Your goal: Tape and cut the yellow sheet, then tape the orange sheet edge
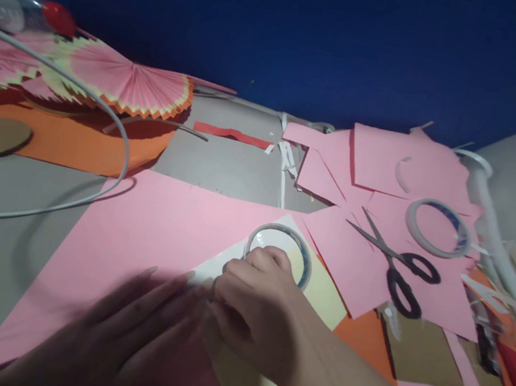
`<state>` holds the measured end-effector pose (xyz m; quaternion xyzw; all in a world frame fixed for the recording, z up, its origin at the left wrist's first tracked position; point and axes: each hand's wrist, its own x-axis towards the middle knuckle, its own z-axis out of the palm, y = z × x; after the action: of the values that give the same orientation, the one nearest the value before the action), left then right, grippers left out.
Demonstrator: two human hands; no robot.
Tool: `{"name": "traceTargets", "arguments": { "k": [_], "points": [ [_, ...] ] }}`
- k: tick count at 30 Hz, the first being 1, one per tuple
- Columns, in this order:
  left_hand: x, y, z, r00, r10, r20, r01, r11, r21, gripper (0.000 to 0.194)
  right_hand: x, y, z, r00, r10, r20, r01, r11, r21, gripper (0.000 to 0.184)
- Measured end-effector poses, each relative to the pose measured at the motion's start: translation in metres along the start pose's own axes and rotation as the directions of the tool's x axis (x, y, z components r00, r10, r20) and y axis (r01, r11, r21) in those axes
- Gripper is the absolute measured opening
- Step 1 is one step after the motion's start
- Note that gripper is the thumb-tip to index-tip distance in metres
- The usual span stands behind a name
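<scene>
Under the left hand (132, 337) lies pink paper (157, 222) (plain); it looks flat.

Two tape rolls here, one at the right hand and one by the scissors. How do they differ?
The middle roll is partly covered by the right hand; the right roll shows its full ring. The middle roll sits over white paper and cream paper; the right roll lies on pink paper, beside the scissors. Both are pale rings, blue inside.
</scene>
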<state>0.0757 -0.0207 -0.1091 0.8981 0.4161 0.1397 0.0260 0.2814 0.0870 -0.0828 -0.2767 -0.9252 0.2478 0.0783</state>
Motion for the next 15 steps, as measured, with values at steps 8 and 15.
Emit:
{"name": "traceTargets", "arguments": {
  "k": [8,15],
  "points": [
    [-0.0012,0.0040,-0.0009,0.996,-0.053,0.072,0.050,0.998,0.050,0.045,0.0000,-0.0025,0.0043,1.000,0.009,-0.026,-0.010,0.999,-0.037,0.017],
    [0.0008,0.0018,-0.0017,0.998,-0.030,0.053,0.029,0.999,0.017,0.049,0.0016,-0.0042,0.0069,0.998,0.016,-0.066,-0.020,0.998,-0.059,0.018]
  ]
}}
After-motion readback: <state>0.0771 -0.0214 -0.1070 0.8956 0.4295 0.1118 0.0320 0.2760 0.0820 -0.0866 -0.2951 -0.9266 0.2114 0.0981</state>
